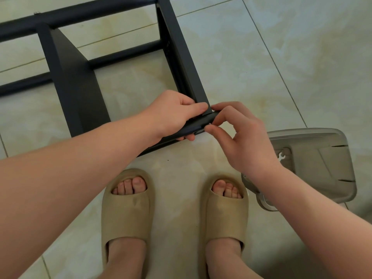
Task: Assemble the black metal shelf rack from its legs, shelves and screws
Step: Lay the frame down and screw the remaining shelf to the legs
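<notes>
1. Pale marbled tile is making up the floor, which is carrying everything here.
2. The black metal rack is lying from 9 to 12 o'clock, with its flat shelves crossing between long rails. Steel like this is probably handling stiff and fairly heavy, so it is best steadied by a rail rather than lifted by one corner.
3. A grey translucent plastic tray is sitting at 3 o'clock, with a small wrench lying in it.
4. Two tan slippers are standing at 6 o'clock, near the rack's closest corner.
5. The leg is lying across that shelf corner at centre, touching it. Its smooth paint may be making it slippery, so a hold close to the joint looks wisest.
6. The left grip is wrapping round the leg, its thumb pressing at the shelf corner.
7. The right grip is pinching the leg's end between thumb and forefinger. I cannot tell whether a screw is sitting under them.
</notes>
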{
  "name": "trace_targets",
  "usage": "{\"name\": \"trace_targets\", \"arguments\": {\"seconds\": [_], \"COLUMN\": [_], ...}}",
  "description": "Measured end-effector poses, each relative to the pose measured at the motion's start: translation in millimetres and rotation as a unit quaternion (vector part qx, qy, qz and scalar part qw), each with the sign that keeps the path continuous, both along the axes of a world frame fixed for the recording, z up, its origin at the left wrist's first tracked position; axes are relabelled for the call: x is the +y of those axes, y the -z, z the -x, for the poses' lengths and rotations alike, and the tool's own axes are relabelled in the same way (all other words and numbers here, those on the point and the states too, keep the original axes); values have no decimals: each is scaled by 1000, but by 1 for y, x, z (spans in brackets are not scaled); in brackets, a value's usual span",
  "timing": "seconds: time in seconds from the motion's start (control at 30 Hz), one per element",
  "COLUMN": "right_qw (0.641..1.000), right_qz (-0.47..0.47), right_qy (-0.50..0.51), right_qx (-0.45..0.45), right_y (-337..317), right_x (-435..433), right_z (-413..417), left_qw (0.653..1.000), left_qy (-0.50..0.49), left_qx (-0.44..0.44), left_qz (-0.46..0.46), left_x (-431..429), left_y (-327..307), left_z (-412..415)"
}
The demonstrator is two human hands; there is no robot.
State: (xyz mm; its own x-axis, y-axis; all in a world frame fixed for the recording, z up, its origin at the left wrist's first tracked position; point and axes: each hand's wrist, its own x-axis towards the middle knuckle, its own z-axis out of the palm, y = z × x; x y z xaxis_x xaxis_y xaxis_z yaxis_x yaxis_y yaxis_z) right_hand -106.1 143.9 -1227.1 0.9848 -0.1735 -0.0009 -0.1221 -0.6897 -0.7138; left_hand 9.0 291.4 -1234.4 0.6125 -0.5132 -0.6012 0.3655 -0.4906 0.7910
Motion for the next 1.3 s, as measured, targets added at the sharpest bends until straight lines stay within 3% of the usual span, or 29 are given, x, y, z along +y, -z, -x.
{"name": "trace_targets", "arguments": {"seconds": [0.2, 0.5, 1.1, 1.3], "right_qw": [999, 999, 997, 998], "right_qz": [-22, -9, -2, 31], "right_qy": [37, -25, -3, 14], "right_qx": [12, 47, 80, 56], "right_y": [1, -6, -13, -9], "right_x": [6, -5, -3, 6], "right_z": [0, -1, -7, -3], "left_qw": [1000, 1000, 1000, 1000], "left_qy": [-7, -10, -15, -13], "left_qx": [6, 12, 26, 26], "left_qz": [6, 12, 5, 5], "left_x": [1, 2, 0, 0], "left_y": [0, 2, -1, 0], "left_z": [0, -1, -1, -1]}}
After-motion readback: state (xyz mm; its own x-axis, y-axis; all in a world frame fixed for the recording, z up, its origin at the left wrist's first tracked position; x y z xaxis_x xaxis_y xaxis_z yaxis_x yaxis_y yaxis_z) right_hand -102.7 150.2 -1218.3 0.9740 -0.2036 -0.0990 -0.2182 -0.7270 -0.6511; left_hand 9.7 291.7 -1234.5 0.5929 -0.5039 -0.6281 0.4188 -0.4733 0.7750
